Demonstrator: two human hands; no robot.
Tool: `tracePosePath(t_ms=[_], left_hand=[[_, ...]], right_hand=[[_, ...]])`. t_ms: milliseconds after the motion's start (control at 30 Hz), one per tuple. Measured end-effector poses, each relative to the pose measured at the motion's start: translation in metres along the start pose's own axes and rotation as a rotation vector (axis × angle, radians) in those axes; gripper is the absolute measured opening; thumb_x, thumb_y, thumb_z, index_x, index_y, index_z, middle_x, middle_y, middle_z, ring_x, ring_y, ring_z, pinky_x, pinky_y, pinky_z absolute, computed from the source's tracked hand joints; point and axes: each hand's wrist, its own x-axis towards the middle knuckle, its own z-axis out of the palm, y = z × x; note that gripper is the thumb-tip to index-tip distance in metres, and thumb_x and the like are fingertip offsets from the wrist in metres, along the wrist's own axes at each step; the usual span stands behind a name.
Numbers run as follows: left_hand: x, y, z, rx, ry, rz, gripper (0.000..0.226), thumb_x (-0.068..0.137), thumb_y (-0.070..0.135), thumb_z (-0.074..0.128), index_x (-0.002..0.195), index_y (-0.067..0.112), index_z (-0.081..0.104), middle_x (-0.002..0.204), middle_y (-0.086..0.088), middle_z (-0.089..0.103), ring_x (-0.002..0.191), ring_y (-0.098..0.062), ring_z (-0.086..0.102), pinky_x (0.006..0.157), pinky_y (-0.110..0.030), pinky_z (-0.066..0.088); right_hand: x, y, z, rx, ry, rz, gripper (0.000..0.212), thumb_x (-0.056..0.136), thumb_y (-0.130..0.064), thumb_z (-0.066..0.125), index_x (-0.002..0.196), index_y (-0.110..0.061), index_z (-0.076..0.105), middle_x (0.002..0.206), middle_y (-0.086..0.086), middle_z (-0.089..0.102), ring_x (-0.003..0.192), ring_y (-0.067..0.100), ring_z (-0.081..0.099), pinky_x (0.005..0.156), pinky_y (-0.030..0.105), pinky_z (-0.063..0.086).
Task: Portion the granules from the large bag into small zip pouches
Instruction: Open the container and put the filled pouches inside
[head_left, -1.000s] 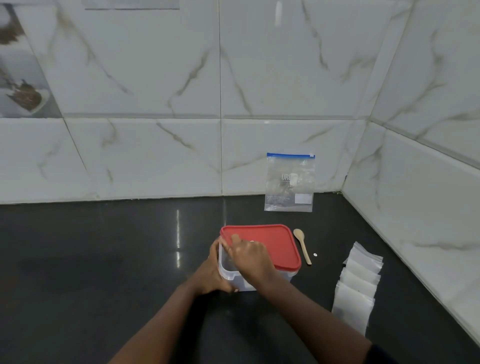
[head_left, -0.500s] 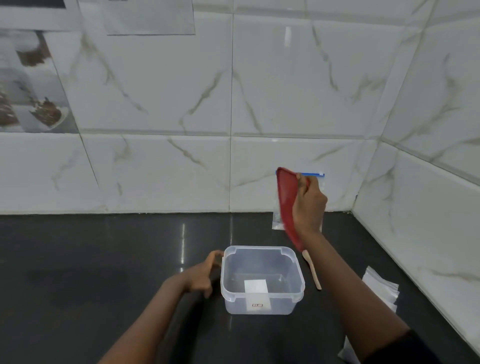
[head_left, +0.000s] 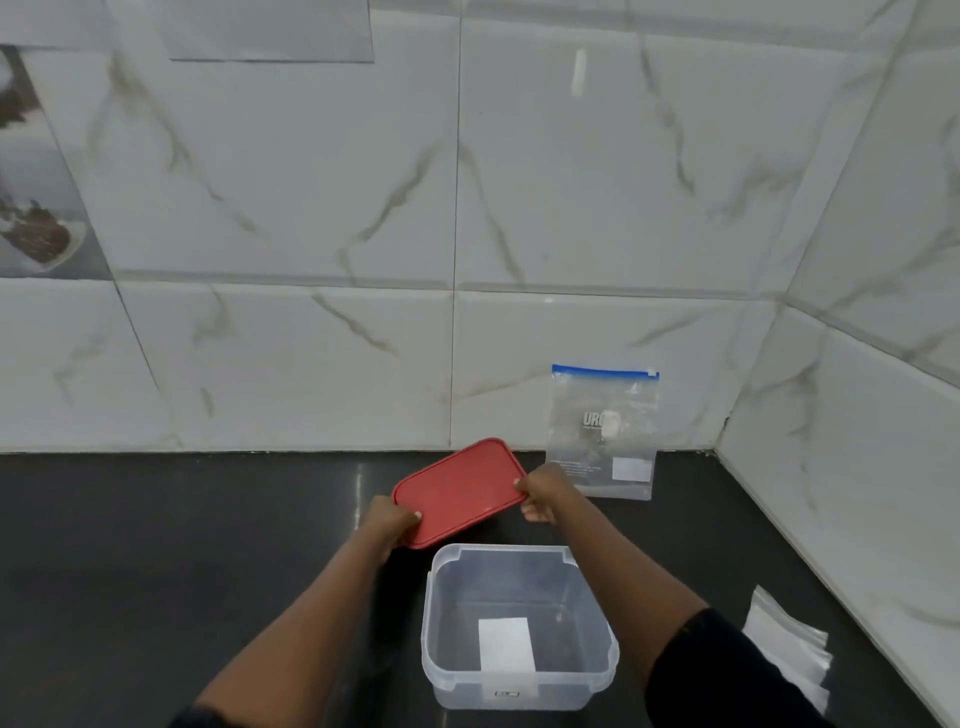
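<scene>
The large clear bag (head_left: 602, 431) with a blue zip strip leans upright against the back wall tiles. A clear plastic tub (head_left: 519, 629) stands open on the black counter in front of me, with a white label showing through its near wall. Beyond the tub I hold its red lid (head_left: 460, 491) nearly flat above the counter. My left hand (head_left: 387, 522) grips the lid's left edge and my right hand (head_left: 540, 493) grips its right corner. A fanned stack of small white zip pouches (head_left: 789, 649) lies at the right, partly behind my right sleeve.
The black counter (head_left: 156, 571) runs left and meets marble-look wall tiles at the back and on the right, forming a corner behind the bag. The wooden spoon seen earlier is hidden behind my right arm.
The lid came off the tub in my right hand, was lifted upright near the bag, and now lies nearly flat behind the tub. My left hand left the tub and took the lid's left edge.
</scene>
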Motion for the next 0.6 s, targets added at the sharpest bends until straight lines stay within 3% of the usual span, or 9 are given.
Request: tracePosePath(t_ms=[100,200,333,367,433,533,600], left_hand=[[0.011,-0.007,0.003,0.285,0.131,0.028,0.035,0.08,0.013,0.069,0.11,-0.004,0.061,0.108,-0.021,0.064,0.1,-0.034,0.061,0.084,-0.033,0.051],[0.008,-0.005,0.009,0.499,0.139,0.064,0.037,0.085,0.018,0.064,0.115,-0.002,0.059,0.117,-0.021,0.061,0.109,-0.034,0.058,0.085,-0.033,0.046],[0.007,-0.001,0.013,0.699,0.164,0.075,0.04,0.089,0.025,0.059,0.121,0.001,0.056,0.126,-0.018,0.057,0.118,-0.031,0.053,0.095,-0.031,0.042],[0.004,0.002,0.015,0.736,0.18,0.094,0.041,0.09,0.027,0.057,0.122,0.003,0.055,0.127,-0.016,0.056,0.12,-0.03,0.052,0.096,-0.031,0.041],[-0.005,0.012,0.02,0.783,0.199,0.15,0.04,0.091,0.027,0.054,0.124,0.005,0.055,0.128,-0.013,0.057,0.123,-0.028,0.049,0.097,-0.029,0.04],[-0.025,0.034,0.042,0.73,0.164,0.296,0.044,0.086,0.018,0.059,0.126,0.004,0.051,0.128,-0.019,0.054,0.124,-0.031,0.046,0.098,-0.03,0.038],[-0.047,0.051,0.065,0.688,0.104,0.447,0.049,0.084,0.01,0.058,0.132,0.005,0.048,0.133,-0.02,0.051,0.126,-0.031,0.044,0.102,-0.03,0.034]], right_hand=[[0.011,0.013,-0.001,-0.371,-0.106,0.077,0.029,0.097,-0.019,0.052,0.072,-0.004,0.048,0.064,0.008,0.05,0.054,0.014,0.049,0.05,0.024,0.044],[0.019,0.022,0.003,-0.544,-0.17,0.078,0.034,0.097,-0.023,0.051,0.068,-0.006,0.046,0.062,0.006,0.05,0.052,0.012,0.048,0.05,0.021,0.042],[0.02,0.026,0.001,-0.683,-0.265,0.044,0.023,0.096,-0.018,0.054,0.077,-0.007,0.06,0.045,0.001,0.053,0.048,0.008,0.044,0.052,0.019,0.036],[0.02,0.029,-0.003,-0.686,-0.258,0.02,0.014,0.094,-0.013,0.055,0.09,-0.003,0.064,0.048,0.0,0.054,0.052,0.008,0.043,0.054,0.019,0.037],[0.016,0.033,-0.014,-0.622,-0.177,-0.03,0.016,0.092,-0.006,0.055,0.104,0.001,0.065,0.059,0.004,0.053,0.054,0.01,0.045,0.057,0.021,0.042],[0.004,0.041,-0.041,-0.603,-0.051,-0.085,0.014,0.091,0.0,0.051,0.081,0.0,0.06,0.063,0.013,0.053,0.051,0.018,0.05,0.053,0.028,0.044],[-0.011,0.046,-0.062,-0.605,0.006,-0.108,0.016,0.089,-0.001,0.051,0.076,-0.005,0.059,0.064,0.012,0.055,0.052,0.019,0.051,0.049,0.027,0.043]])
